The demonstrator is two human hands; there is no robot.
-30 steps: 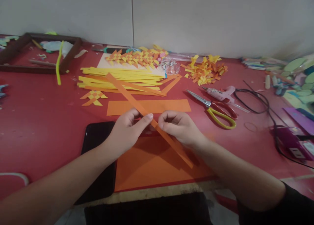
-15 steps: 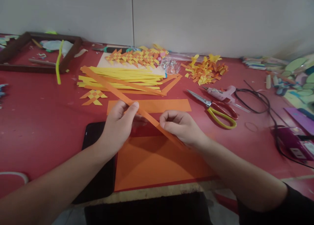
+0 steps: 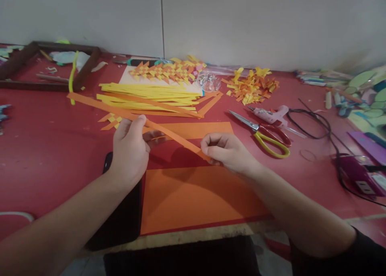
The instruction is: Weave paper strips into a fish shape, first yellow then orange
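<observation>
A long orange paper strip (image 3: pixel 171 135) slants across the middle, held above the table by both hands. My left hand (image 3: pixel 131 147) pinches it partway along, thumb on top, and its far end sticks out to the upper left. My right hand (image 3: pixel 224 151) grips the strip's lower right end between thumb and fingers. Below lies a large orange paper sheet (image 3: pixel 193 199), and behind the strip is a narrower orange paper piece (image 3: pixel 208 129). A woven orange-and-yellow paper fish (image 3: pixel 111 119) is partly hidden by the strip and my left hand.
Yellow paper strips (image 3: pixel 144 91) lie behind, before woven pieces (image 3: pixel 163 71) and a pile of paper scraps (image 3: pixel 253 85). Scissors (image 3: pixel 256 127), a pink glue gun (image 3: pixel 273 114) and its cable are at right. A black phone-like slab (image 3: pixel 120 215) lies at left; a wooden frame (image 3: pixel 30 84) stands farther back.
My left hand has moved left and slightly down along the strip. The strip's far end has swung left, and its right end has come up into my right hand's grip.
</observation>
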